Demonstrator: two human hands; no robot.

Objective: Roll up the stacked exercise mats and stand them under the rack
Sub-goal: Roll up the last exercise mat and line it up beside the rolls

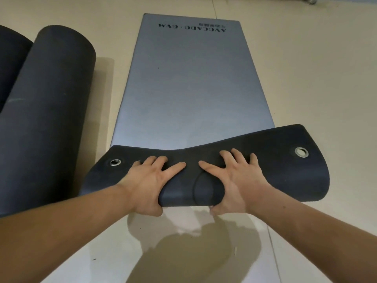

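A grey-blue exercise mat (189, 84) lies flat on the floor, stretching away from me, with dark printed lettering at its far end. Its near end, black on the underside, is folded over toward the far end, and a metal eyelet shows near each corner. My left hand (151, 182) and my right hand (234, 180) press side by side on the middle of this fold (285, 172), fingers spread on top and thumbs tucked under its near edge. The fold's outer corners lift and flare higher than the middle.
A rolled dark mat (47, 111) lies on the floor at the left, close beside the flat mat. A second dark roll (10, 62) sits at the far left edge. Beige floor tiles (318, 82) surround everything. A metal rack foot (311, 0) shows at the top right.
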